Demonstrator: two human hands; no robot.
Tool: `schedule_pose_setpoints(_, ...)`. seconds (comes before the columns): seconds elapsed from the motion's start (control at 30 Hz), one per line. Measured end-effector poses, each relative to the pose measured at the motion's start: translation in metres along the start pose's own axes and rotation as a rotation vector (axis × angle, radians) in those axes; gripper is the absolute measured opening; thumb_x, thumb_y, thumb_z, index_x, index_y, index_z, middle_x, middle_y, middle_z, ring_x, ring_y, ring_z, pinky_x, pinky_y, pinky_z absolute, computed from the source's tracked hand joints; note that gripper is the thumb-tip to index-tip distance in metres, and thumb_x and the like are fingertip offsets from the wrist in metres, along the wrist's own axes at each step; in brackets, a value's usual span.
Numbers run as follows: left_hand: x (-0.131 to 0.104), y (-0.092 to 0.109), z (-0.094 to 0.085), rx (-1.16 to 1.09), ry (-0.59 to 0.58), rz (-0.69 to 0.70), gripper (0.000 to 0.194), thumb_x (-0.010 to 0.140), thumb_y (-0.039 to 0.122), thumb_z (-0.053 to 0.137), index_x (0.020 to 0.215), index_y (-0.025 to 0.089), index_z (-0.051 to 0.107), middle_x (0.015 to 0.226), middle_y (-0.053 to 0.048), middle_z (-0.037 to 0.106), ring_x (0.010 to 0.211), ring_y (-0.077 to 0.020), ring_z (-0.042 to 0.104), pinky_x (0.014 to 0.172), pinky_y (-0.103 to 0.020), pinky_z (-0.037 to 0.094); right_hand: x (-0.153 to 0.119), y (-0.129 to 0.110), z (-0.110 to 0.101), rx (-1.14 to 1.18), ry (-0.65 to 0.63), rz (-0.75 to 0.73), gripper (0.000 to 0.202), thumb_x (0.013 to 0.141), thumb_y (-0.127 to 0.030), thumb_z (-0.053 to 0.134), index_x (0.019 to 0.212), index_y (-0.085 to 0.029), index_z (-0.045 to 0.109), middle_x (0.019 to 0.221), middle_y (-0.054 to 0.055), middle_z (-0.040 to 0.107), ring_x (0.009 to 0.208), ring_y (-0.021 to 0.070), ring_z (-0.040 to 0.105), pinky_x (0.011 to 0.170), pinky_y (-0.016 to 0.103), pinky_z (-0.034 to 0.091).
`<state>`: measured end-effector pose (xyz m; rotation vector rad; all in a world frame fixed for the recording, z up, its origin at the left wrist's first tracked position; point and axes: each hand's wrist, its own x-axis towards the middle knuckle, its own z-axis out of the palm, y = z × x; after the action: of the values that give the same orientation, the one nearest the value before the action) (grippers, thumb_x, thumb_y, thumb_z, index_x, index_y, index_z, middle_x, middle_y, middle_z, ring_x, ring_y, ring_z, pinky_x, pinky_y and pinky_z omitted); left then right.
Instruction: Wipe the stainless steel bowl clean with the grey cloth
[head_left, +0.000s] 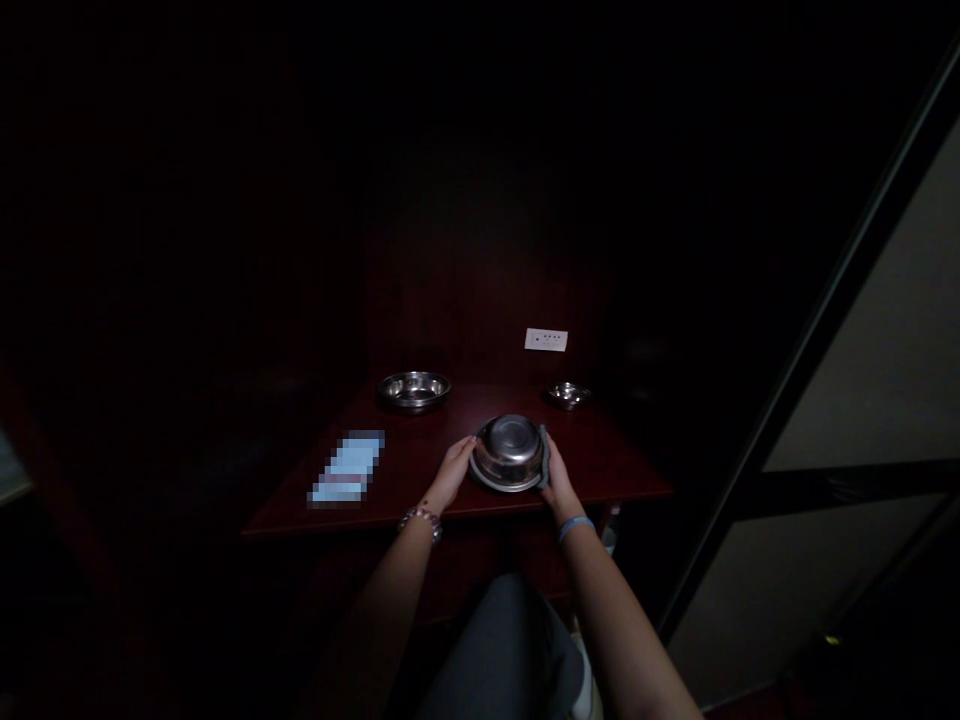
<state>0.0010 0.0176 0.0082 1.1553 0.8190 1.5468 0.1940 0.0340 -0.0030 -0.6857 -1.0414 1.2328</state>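
Between my two hands is a shiny metal bowl [511, 450], turned so its round base faces up toward me. My left hand [452, 472] grips the rim on its left side, fingers partly hidden behind it. On the right side my right hand [556, 478] holds a dark grey-green cloth [544, 458] pressed against the bowl's rim. The bowl is over the front part of the dark red table [420, 475]; whether it touches the top I cannot tell.
A wide metal bowl [414, 392] stands at the back left, and a smaller metal bowl [568, 396] at the back right. A blurred-out light blue object [349, 468] lies at left. A white socket plate [546, 340] is on the back wall. My knee [495, 640] is below the front edge.
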Motion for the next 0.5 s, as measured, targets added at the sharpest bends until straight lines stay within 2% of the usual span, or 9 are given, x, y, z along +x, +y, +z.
schedule_pose_setpoints(0.2, 0.0005, -0.0007, 0.0004, 0.017, 0.012, 0.013, 0.030, 0.073, 0.046, 0.077, 0.087, 0.019, 0.076, 0.099, -0.009, 0.079, 0.100, -0.0251, 0.069, 0.096, -0.035, 0.049, 0.0001, -0.0005, 0.0000, -0.010, 0.021, -0.015, 0.062, 0.087, -0.079, 0.048, 0.109, -0.025, 0.072, 0.125, 0.011, 0.075, 0.142, 0.0293, 0.051, 0.121, 0.050, 0.038)
schedule_pose_setpoints(0.5, -0.0020, 0.0029, 0.0019, 0.130, 0.034, 0.063, 0.033, 0.077, 0.049, 0.071, 0.088, 0.019, 0.074, 0.099, -0.008, 0.080, 0.100, -0.0245, 0.070, 0.092, -0.034, 0.052, -0.0013, -0.0050, 0.0036, -0.058, -0.026, -0.050, 0.070, 0.087, -0.082, 0.044, 0.111, -0.023, 0.073, 0.125, 0.013, 0.075, 0.140, 0.0301, 0.054, 0.121, 0.049, 0.039)
